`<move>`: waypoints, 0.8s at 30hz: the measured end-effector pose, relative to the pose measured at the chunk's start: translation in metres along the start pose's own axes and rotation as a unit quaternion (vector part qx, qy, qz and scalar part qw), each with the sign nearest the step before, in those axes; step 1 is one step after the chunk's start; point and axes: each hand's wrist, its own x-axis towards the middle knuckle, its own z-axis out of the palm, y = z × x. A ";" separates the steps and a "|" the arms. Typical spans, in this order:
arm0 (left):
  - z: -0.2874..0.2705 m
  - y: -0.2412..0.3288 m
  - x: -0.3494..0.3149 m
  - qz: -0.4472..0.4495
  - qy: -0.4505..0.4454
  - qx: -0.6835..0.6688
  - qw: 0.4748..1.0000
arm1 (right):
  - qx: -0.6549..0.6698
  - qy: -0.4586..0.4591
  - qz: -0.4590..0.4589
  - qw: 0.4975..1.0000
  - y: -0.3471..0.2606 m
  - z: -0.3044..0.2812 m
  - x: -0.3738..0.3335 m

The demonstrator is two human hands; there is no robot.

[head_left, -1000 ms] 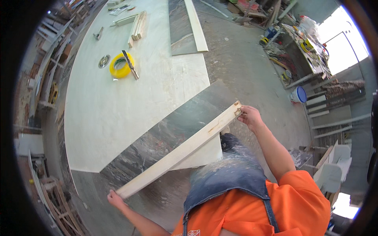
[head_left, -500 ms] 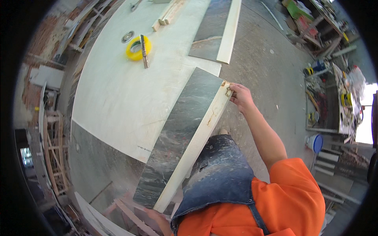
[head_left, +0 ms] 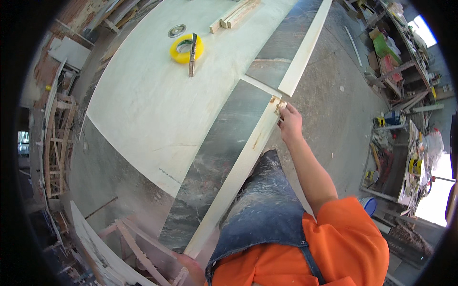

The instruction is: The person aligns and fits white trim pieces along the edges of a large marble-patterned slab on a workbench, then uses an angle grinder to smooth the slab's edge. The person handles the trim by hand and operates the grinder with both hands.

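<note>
A long dark grey veined stone slab (head_left: 217, 157) with a cream edge strip (head_left: 238, 176) lies slantwise along the near side of a white sheet-topped table (head_left: 148, 124). My right hand (head_left: 290, 120) is closed on the far end of its strip, beside rusty brown stains. At the near end my left hand (head_left: 190, 267) grips the lower corner, its fingers mostly hidden. Beyond the far end, a narrow gap away, is a second grey slab (head_left: 281, 62) with a similar pale strip.
On the table lie a yellow tape roll (head_left: 199, 51) with a narrow dark tool (head_left: 192, 57) across it, a round metal disc (head_left: 177, 31) and several pale strips (head_left: 234, 16). Wooden framing (head_left: 138, 248) stands at lower left. Cluttered shelving (head_left: 396, 62) and a blue-rimmed bucket (head_left: 367, 206) are at right.
The slab in my hands has come closer to the second slab, nearly lining up end to end with it. My view has shifted, and both hands keep their hold.
</note>
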 end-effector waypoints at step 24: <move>-0.006 -0.019 0.020 -0.066 -0.019 -0.077 0.995 | -0.008 0.018 -0.011 1.000 -0.020 0.005 0.005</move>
